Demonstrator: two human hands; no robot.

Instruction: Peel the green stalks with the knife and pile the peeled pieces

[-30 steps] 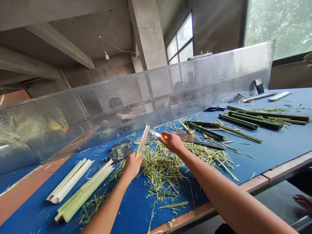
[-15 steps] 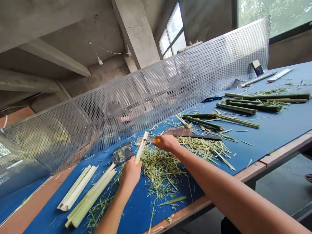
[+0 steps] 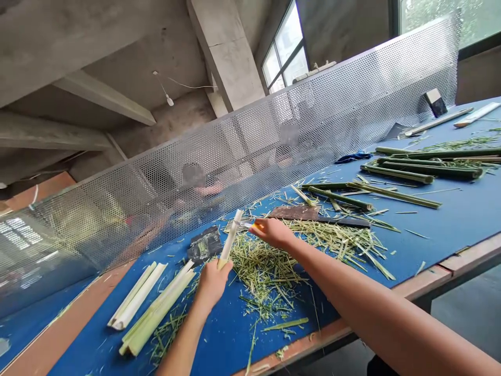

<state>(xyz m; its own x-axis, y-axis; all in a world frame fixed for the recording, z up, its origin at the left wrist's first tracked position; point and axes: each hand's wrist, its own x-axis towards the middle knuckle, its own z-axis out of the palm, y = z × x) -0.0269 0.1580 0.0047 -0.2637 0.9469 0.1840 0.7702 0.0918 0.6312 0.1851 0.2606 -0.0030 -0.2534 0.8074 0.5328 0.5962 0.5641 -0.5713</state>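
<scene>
My left hand point(image 3: 213, 282) is closed round the lower end of a pale split bamboo piece point(image 3: 233, 235), which points up and away. My right hand point(image 3: 272, 231) grips a small knife point(image 3: 255, 226) with a yellow handle; its blade reaches toward the upper part of the bamboo piece, and whether it touches cannot be made out. Under both hands lies a heap of green-yellow bamboo shavings point(image 3: 270, 266). Behind my right wrist, a cleaver point(image 3: 295, 212) with a rusty blade and dark handle rests on the shavings. A dark flat pad point(image 3: 204, 244) lies just beyond my left hand.
Peeled bamboo pieces point(image 3: 156, 310) lie on the blue tabletop point(image 3: 219, 339) at left. Green bamboo lengths point(image 3: 430, 169) are on the right, near a dark blue cloth point(image 3: 354, 157). A perforated metal screen point(image 3: 250, 151) runs along the back; people show faintly through it.
The view has swung a little left, so the scene sits further right. The knife's blade now shows beside the bamboo piece. Both hands keep their holds.
</scene>
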